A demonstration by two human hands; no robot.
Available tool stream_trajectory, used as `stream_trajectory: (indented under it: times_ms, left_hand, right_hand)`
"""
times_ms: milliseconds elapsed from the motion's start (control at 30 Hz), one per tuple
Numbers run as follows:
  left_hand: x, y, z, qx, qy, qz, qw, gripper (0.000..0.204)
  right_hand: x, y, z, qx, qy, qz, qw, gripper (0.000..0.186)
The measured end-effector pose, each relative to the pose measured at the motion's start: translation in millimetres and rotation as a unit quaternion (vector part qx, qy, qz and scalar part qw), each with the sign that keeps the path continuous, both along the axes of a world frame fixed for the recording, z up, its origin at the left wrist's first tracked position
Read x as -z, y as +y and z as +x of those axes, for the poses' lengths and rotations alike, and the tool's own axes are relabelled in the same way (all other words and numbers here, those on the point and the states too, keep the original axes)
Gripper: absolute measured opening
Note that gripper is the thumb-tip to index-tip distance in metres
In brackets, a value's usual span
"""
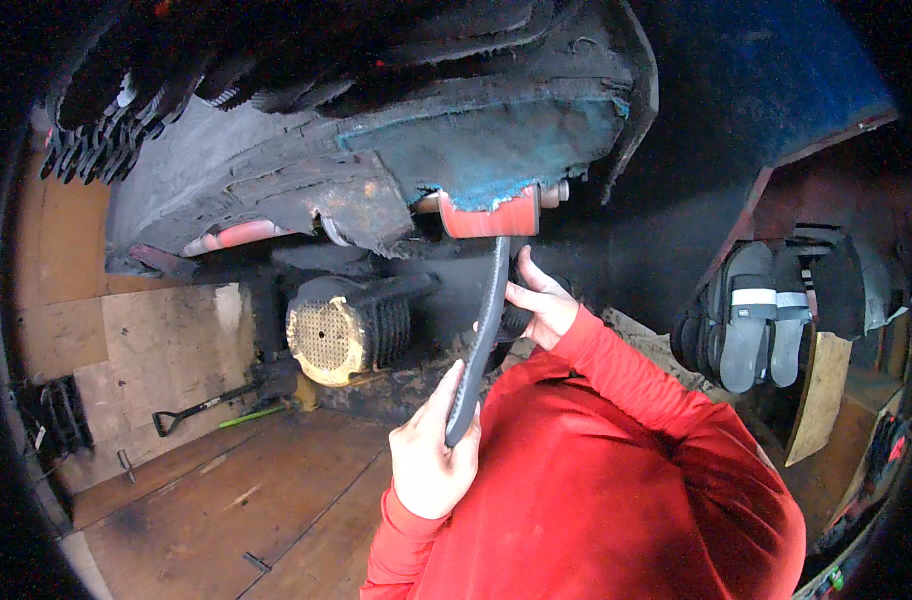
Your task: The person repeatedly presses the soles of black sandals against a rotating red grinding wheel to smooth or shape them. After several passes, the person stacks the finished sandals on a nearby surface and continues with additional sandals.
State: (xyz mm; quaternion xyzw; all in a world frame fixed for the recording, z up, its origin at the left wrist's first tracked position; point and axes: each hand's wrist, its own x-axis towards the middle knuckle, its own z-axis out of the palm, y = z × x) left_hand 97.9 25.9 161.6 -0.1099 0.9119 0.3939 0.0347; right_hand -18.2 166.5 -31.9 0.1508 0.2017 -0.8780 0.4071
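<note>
A long dark grey sole [486, 350] is held on edge between my hands, its far end at the red abrasive belt [489, 220] of a machine. My left hand [434, 455] grips the near end of the sole. My right hand [541, 300] is closed on it farther up, near the belt, with fingertips partly behind it. A ragged blue cloth [506, 145] hangs over the top of the belt on the dust-blackened housing [226, 155]. Whether the sole touches the belt or sits just below it I cannot tell.
Grey sandals with white straps [746, 340] hang at the right. Dark soles [91, 140] line the upper left. A motor with a perforated yellowed cover [321, 335] sits behind my hands. A shovel [206, 405] and a green stick [251, 415] lie by the plywood wall [166, 355], above a brown floor [226, 510].
</note>
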Motion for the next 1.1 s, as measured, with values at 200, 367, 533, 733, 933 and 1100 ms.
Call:
stream_trajectory:
  times_ms: [200, 367, 533, 733, 933, 1100]
  left_hand:
    - [3.6, -10.0, 39.7, -0.023, -0.015, 0.037, 0.999, 0.043]
    - [59.9, -29.2, 93.9, -0.04, -0.032, 0.048, 0.998, 0.043]
    - [143.0, -38.4, 67.8, -0.03, -0.072, 0.14, 0.987, 0.045]
    - [173.2, -17.7, -72.7, -0.059, 0.045, 0.246, 0.966, 0.045]
    - [141.2, -10.8, -98.8, -0.033, 0.093, 0.047, 0.994, 0.039]
    - [131.3, -8.3, -109.2, -0.034, -0.011, 0.108, 0.994, 0.03]
  right_hand:
    - [0.7, 3.1, 7.6, -0.02, 0.043, 0.007, 0.999, 0.093]
    - [12.0, 7.8, 17.0, -0.054, 0.18, 0.137, 0.973, 0.12]
    - [38.4, 1.2, 17.3, -0.05, 0.447, 0.365, 0.815, 0.114]
    - [48.7, -10.1, 11.2, -0.026, 0.522, 0.34, 0.782, 0.122]
    - [34.2, -17.0, 9.7, -0.085, 0.374, 0.189, 0.904, 0.119]
    - [22.7, -9.2, 1.8, -0.088, 0.378, 0.165, 0.907, 0.108]
